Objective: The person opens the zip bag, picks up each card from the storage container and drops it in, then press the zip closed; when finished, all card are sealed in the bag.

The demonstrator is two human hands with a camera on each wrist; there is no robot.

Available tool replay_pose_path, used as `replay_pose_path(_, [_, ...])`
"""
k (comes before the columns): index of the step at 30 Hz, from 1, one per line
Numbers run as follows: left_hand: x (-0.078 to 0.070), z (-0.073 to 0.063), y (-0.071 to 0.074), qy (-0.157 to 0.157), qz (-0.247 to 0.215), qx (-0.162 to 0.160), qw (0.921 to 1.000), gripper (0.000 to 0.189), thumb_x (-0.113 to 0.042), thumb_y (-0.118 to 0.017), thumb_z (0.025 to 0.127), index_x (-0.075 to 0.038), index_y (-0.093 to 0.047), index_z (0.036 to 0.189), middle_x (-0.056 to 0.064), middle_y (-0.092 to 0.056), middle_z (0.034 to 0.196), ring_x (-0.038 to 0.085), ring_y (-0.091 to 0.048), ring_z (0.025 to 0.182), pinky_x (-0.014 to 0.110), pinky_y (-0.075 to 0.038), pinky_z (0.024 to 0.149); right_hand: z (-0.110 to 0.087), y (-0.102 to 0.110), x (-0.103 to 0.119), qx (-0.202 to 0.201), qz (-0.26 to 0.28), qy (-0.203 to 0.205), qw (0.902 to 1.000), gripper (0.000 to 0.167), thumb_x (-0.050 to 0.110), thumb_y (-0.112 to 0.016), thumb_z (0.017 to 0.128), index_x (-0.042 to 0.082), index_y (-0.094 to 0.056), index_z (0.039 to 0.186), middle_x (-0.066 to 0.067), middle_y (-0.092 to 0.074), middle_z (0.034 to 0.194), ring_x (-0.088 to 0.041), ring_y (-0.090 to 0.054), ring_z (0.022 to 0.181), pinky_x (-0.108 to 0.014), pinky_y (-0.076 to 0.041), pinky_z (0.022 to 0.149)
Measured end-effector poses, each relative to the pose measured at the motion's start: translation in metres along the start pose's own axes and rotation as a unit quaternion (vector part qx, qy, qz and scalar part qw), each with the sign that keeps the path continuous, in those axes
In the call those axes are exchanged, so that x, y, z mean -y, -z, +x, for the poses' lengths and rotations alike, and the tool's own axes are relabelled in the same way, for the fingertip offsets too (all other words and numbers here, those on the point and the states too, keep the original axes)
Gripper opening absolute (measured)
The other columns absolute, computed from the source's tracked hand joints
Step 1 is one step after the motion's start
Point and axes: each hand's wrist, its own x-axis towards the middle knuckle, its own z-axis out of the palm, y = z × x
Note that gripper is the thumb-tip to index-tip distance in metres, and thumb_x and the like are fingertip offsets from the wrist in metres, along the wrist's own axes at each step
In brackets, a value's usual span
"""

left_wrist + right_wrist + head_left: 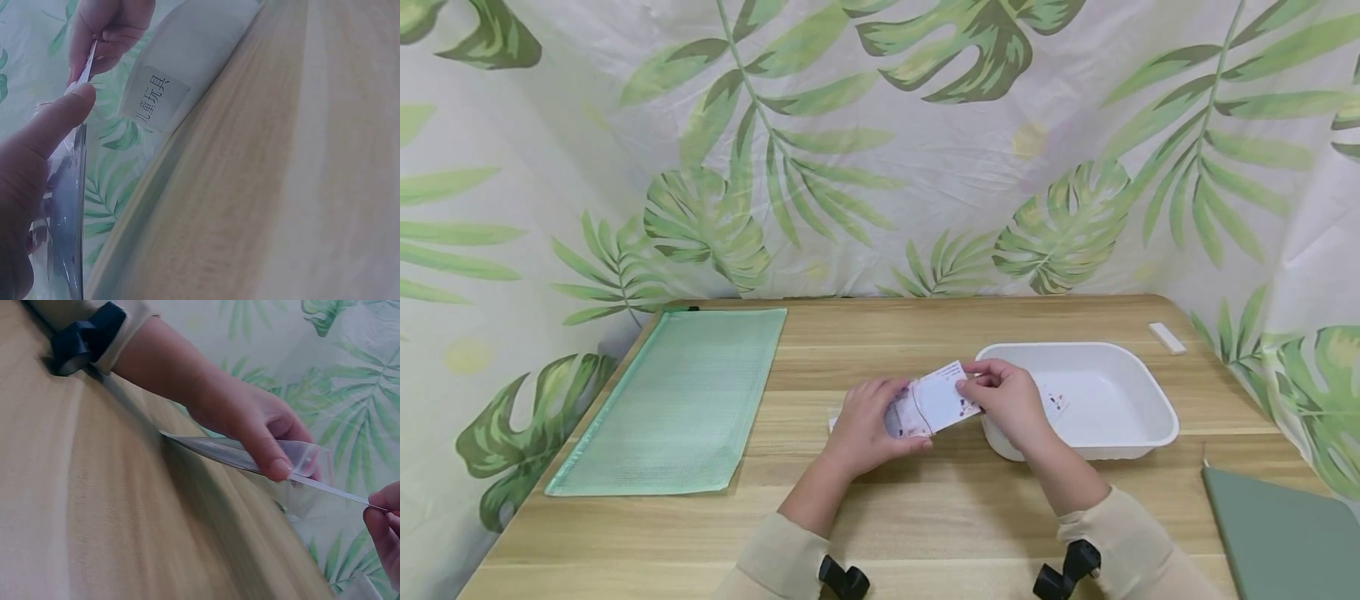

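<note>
Over the middle of the table, my left hand (pixel 865 427) grips a clear plastic bag (pixel 65 206), its thumb on the near side. A dark, flat content shows through the plastic in the left wrist view. My right hand (pixel 1009 403) pinches the far end of a white card (pixel 942 398) printed with small dark-red figures and text. The card's other end lies in the bag's mouth, near the left thumb (pixel 278 467). Beneath the right wrist stands a white plastic basin (pixel 1159 400), with a small printed piece (pixel 1054 403) inside.
A green mesh zip pouch (pixel 677 400) lies flat on the table's left side. On the right are a small white bar (pixel 1167 338) at the back and a grey-green flat item (pixel 1285 533) in front. The basin's side bears a label (pixel 156 99) with Chinese characters.
</note>
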Motion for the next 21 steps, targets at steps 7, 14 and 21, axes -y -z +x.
replay_pose_path(7, [0.001, 0.0, 0.0, -0.014, 0.006, -0.018, 0.9997, 0.081, -0.05, -0.085, 0.065, -0.008, -0.059, 0.129, 0.008, -0.064, 0.123, 0.028, -0.057, 0.117, 0.047, -0.042, 0.1, -0.005, -0.007, 0.001, 0.033, -0.018, 0.015, 0.9992, 0.03, 0.007, -0.064, 0.09, -0.004, -0.067, 0.118, -0.01, -0.068, 0.087, -0.007, -0.058, 0.067, -0.027, -0.057, 0.062])
replay_pose_path(14, [0.001, 0.0, 0.001, -0.019, 0.004, -0.024, 0.9995, 0.081, -0.049, -0.085, 0.064, -0.009, -0.059, 0.129, 0.009, -0.064, 0.123, 0.029, -0.057, 0.117, 0.047, -0.042, 0.099, -0.004, -0.008, -0.001, 0.126, -0.017, 0.028, 0.9915, 0.037, 0.007, -0.064, 0.09, -0.005, -0.063, 0.125, -0.005, -0.064, 0.081, -0.008, -0.059, 0.068, -0.026, -0.057, 0.063])
replay_pose_path(21, [0.001, 0.0, 0.001, -0.024, -0.005, -0.026, 0.9994, 0.08, -0.048, -0.085, 0.065, -0.009, -0.059, 0.13, 0.009, -0.063, 0.124, 0.029, -0.056, 0.118, 0.048, -0.042, 0.1, -0.002, -0.021, -0.006, 0.13, -0.023, 0.034, 0.9907, 0.032, 0.01, -0.069, 0.088, -0.003, -0.068, 0.118, -0.004, -0.066, 0.078, -0.009, -0.06, 0.067, -0.026, -0.056, 0.061])
